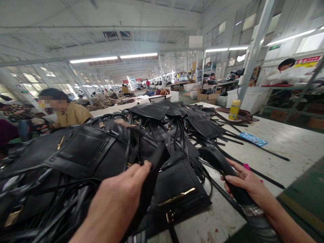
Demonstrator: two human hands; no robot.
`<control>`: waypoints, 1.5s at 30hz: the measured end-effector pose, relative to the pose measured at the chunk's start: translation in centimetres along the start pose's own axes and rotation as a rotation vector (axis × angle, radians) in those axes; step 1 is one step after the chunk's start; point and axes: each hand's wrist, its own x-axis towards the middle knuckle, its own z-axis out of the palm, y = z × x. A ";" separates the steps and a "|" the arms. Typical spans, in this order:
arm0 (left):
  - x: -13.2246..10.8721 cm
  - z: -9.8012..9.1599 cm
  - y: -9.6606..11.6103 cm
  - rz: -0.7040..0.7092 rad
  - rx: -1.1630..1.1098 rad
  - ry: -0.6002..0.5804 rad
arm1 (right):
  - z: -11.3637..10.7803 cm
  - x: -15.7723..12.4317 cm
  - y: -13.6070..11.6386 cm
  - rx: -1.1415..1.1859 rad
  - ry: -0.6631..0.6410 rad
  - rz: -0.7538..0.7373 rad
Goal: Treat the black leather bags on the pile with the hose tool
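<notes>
Sorting bags: left hand (118,199) clamped on black strap (152,175); right hand (244,184), four o'clock, closed round black handle (217,160); pile (83,152) on bench (286,145); next, likely untangling.

bags (88,152) heaped on table (283,141), bottle (234,109) behind.

This is a large factory hall, a leather-goods workshop. Long tube lights (138,55) hang under a high white roof, and rows of work tables run far back, with people seated at them. The near bench (286,141) is heaped with black leather bags (83,152) and loose straps (255,145). White bins (253,98) and cardboard boxes (206,97) stand far right.
</notes>
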 end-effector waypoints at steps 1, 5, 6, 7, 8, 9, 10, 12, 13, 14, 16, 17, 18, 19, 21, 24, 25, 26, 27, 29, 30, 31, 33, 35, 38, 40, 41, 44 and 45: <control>-0.8 1.4 2.2 0.115 0.037 -0.050 | -0.3 -0.8 0.2 0.007 0.019 0.002; -6.3 12.4 11.1 0.396 0.022 -0.077 | -1.7 -3.9 1.2 -0.026 0.068 0.044; -8.0 15.5 12.9 0.390 -0.009 -0.031 | -2.1 -4.5 1.4 -0.046 0.061 0.066; -9.7 18.1 14.4 0.348 -0.023 -0.024 | -2.5 -5.1 1.6 -0.064 0.052 0.084; -11.3 20.3 15.4 0.313 -0.029 -0.009 | -2.8 -5.7 1.8 -0.078 0.046 0.092; -12.7 22.0 16.0 0.278 -0.039 0.021 | -3.0 -6.1 2.0 -0.088 0.049 0.092; -13.9 23.1 16.3 0.247 -0.054 0.043 | -3.2 -6.4 2.1 -0.096 0.058 0.084; -15.2 24.2 16.0 0.205 -0.073 0.077 | -3.5 -6.9 2.3 -0.126 0.072 0.071; -15.5 24.4 15.7 0.194 -0.077 0.083 | -3.7 -7.1 2.4 -0.147 0.065 0.074; -15.6 24.4 15.4 0.188 -0.075 0.084 | -4.0 -7.2 2.5 -0.171 0.043 0.087; -15.6 24.3 14.9 0.188 -0.070 0.088 | -4.5 -7.6 2.6 -0.215 -0.029 0.126; -15.5 24.3 14.8 0.197 -0.074 0.093 | -4.7 -7.8 2.6 -0.237 -0.070 0.150; -15.4 24.3 14.7 0.205 -0.080 0.096 | -4.9 -8.0 2.7 -0.260 -0.112 0.177; -15.4 24.3 14.8 0.211 -0.083 0.097 | -4.9 -8.3 2.7 -0.284 -0.155 0.206; -15.5 24.0 14.9 0.217 -0.094 0.081 | -4.9 -8.5 3.1 -0.326 -0.240 0.269; -15.4 23.0 15.3 0.206 -0.169 0.009 | -4.2 -7.7 4.4 -0.369 -0.286 0.358; -15.2 22.6 15.4 0.195 -0.203 -0.016 | -3.9 -7.1 4.9 -0.374 -0.273 0.374; -15.1 22.3 15.5 0.177 -0.231 -0.041 | -3.5 -6.5 5.5 -0.378 -0.258 0.382; -14.9 21.9 15.5 0.156 -0.248 -0.058 | -3.1 -5.8 5.9 -0.382 -0.247 0.380; -14.5 21.5 15.6 0.115 -0.259 -0.083 | -2.1 -4.5 6.4 -0.402 -0.249 0.340; -14.4 21.3 15.6 0.104 -0.260 -0.090 | -1.7 -3.9 6.4 -0.426 -0.239 0.293; -14.4 21.2 15.6 0.098 -0.262 -0.094 | -1.2 -3.4 6.3 -0.454 -0.219 0.236; -14.4 21.0 15.6 0.092 -0.263 -0.096 | -0.4 -2.9 5.6 -0.487 -0.185 0.129; -14.5 21.1 15.6 0.087 -0.264 -0.098 | 0.5 -2.9 4.6 -0.471 -0.216 0.084; -14.5 21.4 15.8 0.079 -0.295 -0.176 | 2.8 -3.9 3.5 -0.382 -0.387 0.163; -14.3 21.6 16.0 0.035 -0.355 -0.282 | 5.0 -4.4 3.5 -0.349 -0.531 0.247; -14.1 21.8 16.1 0.008 -0.385 -0.324 | 6.4 -4.6 3.8 -0.340 -0.606 0.277; -13.5 22.0 16.3 -0.128 -0.450 -0.392 | 10.7 -4.1 5.7 -0.311 -0.754 0.300; -13.3 22.0 16.3 -0.177 -0.465 -0.408 | 12.1 -3.7 6.4 -0.308 -0.769 0.308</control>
